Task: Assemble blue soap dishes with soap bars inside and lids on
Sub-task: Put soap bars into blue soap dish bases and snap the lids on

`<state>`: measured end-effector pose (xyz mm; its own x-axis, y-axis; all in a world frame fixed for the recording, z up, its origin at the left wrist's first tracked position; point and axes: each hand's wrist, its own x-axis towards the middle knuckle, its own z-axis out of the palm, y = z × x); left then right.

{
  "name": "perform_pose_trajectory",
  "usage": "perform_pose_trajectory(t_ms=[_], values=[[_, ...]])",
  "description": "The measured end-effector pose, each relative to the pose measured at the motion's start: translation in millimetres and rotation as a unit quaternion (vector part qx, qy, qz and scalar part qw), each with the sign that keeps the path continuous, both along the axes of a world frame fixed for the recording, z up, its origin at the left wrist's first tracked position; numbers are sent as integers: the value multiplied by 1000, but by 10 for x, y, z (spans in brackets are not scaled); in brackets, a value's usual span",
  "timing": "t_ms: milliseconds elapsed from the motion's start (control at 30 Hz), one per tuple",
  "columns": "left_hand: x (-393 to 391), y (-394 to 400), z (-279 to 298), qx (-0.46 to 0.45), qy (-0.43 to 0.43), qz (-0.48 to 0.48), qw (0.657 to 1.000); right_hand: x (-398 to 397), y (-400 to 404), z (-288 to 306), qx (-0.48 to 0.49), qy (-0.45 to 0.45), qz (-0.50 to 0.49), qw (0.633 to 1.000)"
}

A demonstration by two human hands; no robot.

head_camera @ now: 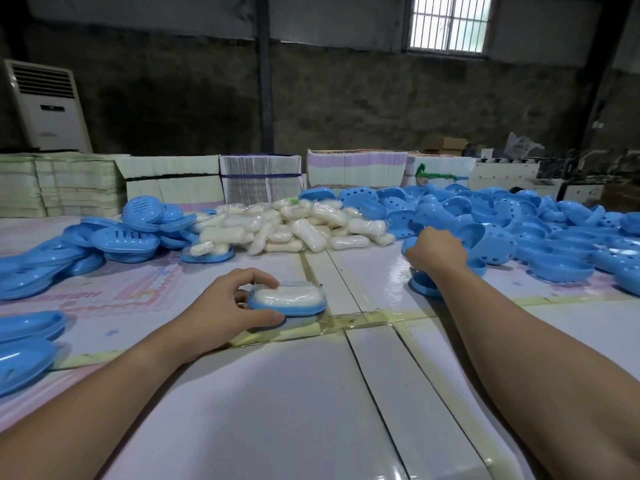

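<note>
Two bare hands are working over the white panelled table (277, 393): the left hand (221, 306) is gripping a blue plastic soap dish (287, 304) holding a wrapped white soap bar (287, 294), fingers curled round its near end, while the right hand (434, 252) is reaching into the heap of blue perforated lids (502, 216); its grip cannot be told.

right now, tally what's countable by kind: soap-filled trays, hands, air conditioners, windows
soap-filled trays: 2
hands: 2, left hand and right hand
air conditioner: 1
window: 1
total: 6
</note>
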<state>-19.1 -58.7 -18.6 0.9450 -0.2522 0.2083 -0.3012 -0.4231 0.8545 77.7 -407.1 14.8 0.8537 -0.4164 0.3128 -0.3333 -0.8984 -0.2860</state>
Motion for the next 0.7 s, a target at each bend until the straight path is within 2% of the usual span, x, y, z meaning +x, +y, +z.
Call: perform_pose_trajectory(t_ms=[133, 300, 567, 700], values=[[-6, 0, 0, 1, -3, -3, 1000, -7, -12, 27, -3, -30, -1, 1000], [-13, -5, 0, 1, -9, -6, 1000, 17, -22, 40, -16, 13, 4, 1000], [-25, -10, 12, 6, -10, -7, 1000, 13, -33, 102, 2, -114, -2, 993], [-27, -14, 12, 5, -8, -1, 1000, -16, 103, 201, -23, -220, 94, 971]])
